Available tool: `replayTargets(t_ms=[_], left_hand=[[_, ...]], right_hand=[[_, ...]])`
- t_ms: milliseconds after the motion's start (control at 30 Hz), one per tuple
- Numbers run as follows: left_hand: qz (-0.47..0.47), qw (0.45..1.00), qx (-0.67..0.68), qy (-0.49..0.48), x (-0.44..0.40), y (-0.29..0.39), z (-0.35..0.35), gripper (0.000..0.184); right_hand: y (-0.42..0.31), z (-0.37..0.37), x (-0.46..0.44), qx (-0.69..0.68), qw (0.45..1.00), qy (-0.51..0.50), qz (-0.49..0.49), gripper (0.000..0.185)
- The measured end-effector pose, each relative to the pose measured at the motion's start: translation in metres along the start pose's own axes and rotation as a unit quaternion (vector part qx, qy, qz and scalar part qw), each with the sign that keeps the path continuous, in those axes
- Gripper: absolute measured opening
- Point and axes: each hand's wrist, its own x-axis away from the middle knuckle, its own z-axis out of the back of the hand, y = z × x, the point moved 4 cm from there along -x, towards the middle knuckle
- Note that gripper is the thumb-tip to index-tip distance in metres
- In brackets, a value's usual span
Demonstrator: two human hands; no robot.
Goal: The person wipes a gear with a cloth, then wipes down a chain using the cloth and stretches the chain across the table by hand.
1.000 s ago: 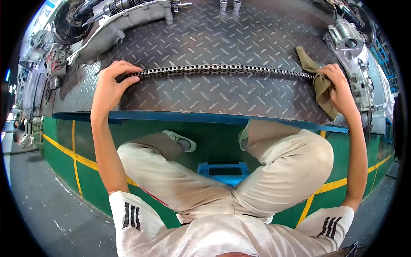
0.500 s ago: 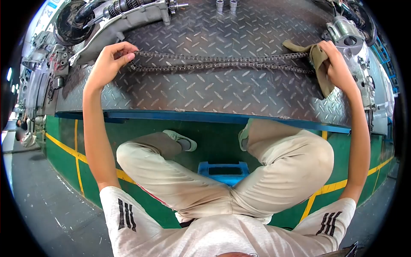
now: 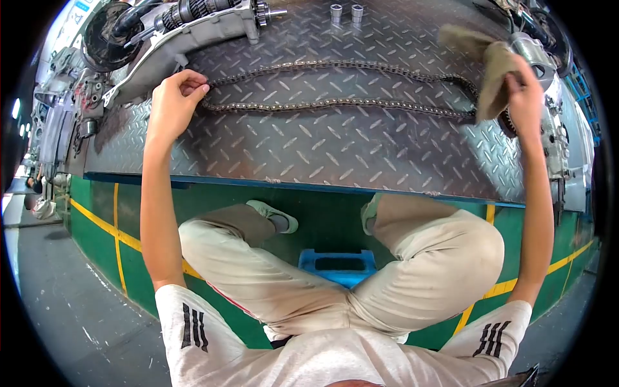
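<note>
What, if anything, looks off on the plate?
Nothing looks clearly damaged or spilled. The chain just lies in a slack, uneven loop on the tread plate, curling near the right hand; the cloth there is blurred, so its condition is unclear.

The dark metal roller chain (image 3: 342,102) lies in a long open loop across the tabletop; the crumpled olive-brown cloth (image 3: 493,80) hangs near its right corner.
</note>
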Motion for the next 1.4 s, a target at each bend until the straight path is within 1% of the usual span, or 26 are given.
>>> replayTargets(t_ms=[33,67,133,167,200,267,300,333,400,433,500,533,600,633,667,733,767,800,867,967,1033,1167,1233,1267,1333,1400], left_hand=[[-0.024,1.0,0.015,0.013,0.005,0.001,0.004,0.023],[-0.023,1.0,0.011,0.012,0.01,0.003,0.007,0.023],[-0.014,1.0,-0.009,0.016,0.022,0.015,0.016,0.021],[0.007,1.0,-0.023,0.02,0.028,0.018,0.019,0.026],[0.006,1.0,-0.023,0.021,0.031,0.025,0.02,0.026],[0.085,0.987,-0.135,-0.015,0.036,0.03,0.019,0.035],[0.081,0.989,-0.122,-0.023,0.035,0.024,0.015,0.042],[0.08,0.989,-0.119,-0.022,0.034,0.02,0.012,0.042],[0.084,0.993,-0.083,0.007,0.033,0.017,0.006,0.04],[0.08,0.994,-0.079,0.004,0.031,0.017,0.005,0.04],[0.083,0.994,-0.075,-0.006,0.028,0.016,0.002,0.041],[0.08,0.994,-0.07,-0.006,0.026,0.019,0.001,0.041],[0.099,0.986,-0.132,-0.022,0.02,0.025,-0.001,0.042],[0.101,0.984,-0.143,-0.013,0.016,0.026,-0.002,0.042],[0.099,0.985,-0.142,-0.015,0.013,0.026,-0.005,0.042],[0.098,0.98,-0.172,-0.01,0.005,0.027,-0.009,0.041],[0.09,0.982,-0.166,0.006,0.003,0.028,-0.012,0.036],[0.089,0.982,-0.167,0.006,0.001,0.028,-0.014,0.036],[0.076,0.982,-0.175,-0.002,-0.004,0.029,-0.015,0.031],[0.081,0.986,-0.145,0.012,-0.008,0.025,-0.014,0.029],[0.08,0.99,-0.115,0.031,-0.008,0.024,-0.013,0.027],[0.09,0.987,-0.112,0.068,-0.004,0.039,-0.011,0.027],[0.062,0.983,-0.151,0.083,-0.005,0.048,-0.012,0.025],[0.061,0.983,-0.151,0.081,-0.007,0.042,-0.015,0.025],[0.001,0.983,-0.151,0.109,-0.017,0.024,-0.026,0.024],[-0.003,0.987,-0.131,0.098,-0.022,0.02,-0.031,0.024]], right_hand=[[0.012,0.011,-0.003,-0.051,0.997,0.023,-0.054,0.036],[0.021,0.026,-0.004,-0.079,0.993,0.056,-0.069,0.037],[0.01,0.05,0.002,-0.105,0.993,0.058,0.001,0.039],[-0.005,0.057,0.009,-0.096,0.994,0.023,0.045,0.04],[-0.029,0.061,0.013,-0.054,0.996,-0.034,0.07,0.043],[-0.085,0.063,0.02,0.018,0.979,-0.157,0.127,0.048],[-0.097,0.062,0.026,0.016,0.977,-0.188,0.098,0.052],[-0.096,0.063,0.03,0.023,0.979,-0.183,0.088,0.053],[-0.074,0.071,0.037,0.111,0.978,-0.173,0.036,0.054],[-0.062,0.076,0.041,0.116,0.978,-0.172,0.033,0.054],[-0.034,0.08,0.048,0.254,0.937,-0.239,-0.029,0.055],[-0.035,0.078,0.05,0.23,0.926,-0.294,-0.057,0.053],[-0.04,0.073,0.052,0.113,0.931,-0.345,-0.027,0.049],[-0.039,0.067,0.046,0.073,0.941,-0.329,-0.033,0.045],[-0.042,0.055,0.038,-0.017,0.941,-0.318,-0.114,0.041],[-0.041,0.026,0.03,0.05,0.969,-0.24,-0.035,0.04],[-0.044,0.011,0.03,0.107,0.974,-0.2,0.008,0.039],[-0.049,-0.003,0.03,0.163,0.972,-0.158,0.051,0.038],[-0.041,-0.03,0.026,0.239,0.946,-0.217,0.021,0.027],[-0.027,-0.052,0.021,0.229,0.939,-0.255,-0.002,0.023],[-0.032,-0.056,0.018,0.158,0.959,-0.237,-0.008,0.021],[-0.049,-0.051,0.015,0.088,0.973,-0.213,-0.01,0.018],[-0.054,-0.053,0.014,0.05,0.974,-0.22,-0.008,0.015],[-0.056,-0.053,0.014,0.015,0.974,-0.224,-0.006,0.012],[-0.058,-0.054,0.014,0.003,0.972,-0.235,0.009,0.01],[-0.061,-0.056,0.011,-0.013,0.969,-0.245,0.028,0.008]])
